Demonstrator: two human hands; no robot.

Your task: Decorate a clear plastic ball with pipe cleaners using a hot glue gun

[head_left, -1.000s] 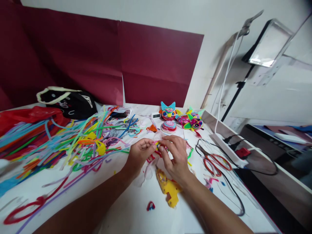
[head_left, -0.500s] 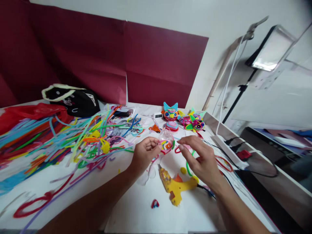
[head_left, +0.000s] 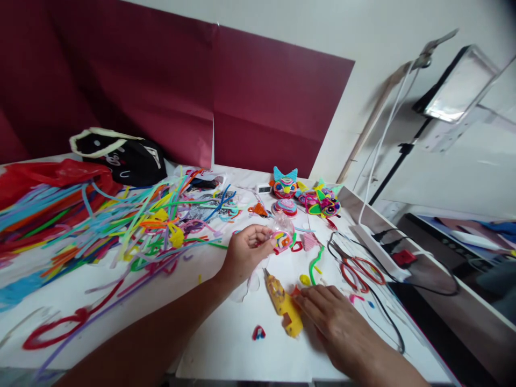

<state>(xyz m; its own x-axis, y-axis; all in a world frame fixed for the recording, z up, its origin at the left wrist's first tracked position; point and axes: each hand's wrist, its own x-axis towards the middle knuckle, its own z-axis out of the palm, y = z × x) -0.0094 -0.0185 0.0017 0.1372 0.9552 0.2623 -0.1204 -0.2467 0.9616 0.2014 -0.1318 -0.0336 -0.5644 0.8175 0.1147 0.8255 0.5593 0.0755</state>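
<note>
A multicoloured piece (head_left: 282, 242) is being pinched by the left hand (head_left: 248, 252) above the counter (head_left: 226, 352). Palm down, the right hand (head_left: 332, 312) is being held at the yellow glue gun (head_left: 282, 301), its grip being hidden; compared with earlier, it is being lowered away from the piece.

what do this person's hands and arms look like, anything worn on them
The left hand and right hand are bare, with no gloves. Both forearms are uncovered as far as the picture shows, with no sleeves in sight. No watch, bracelet or ring can be made out.
</note>
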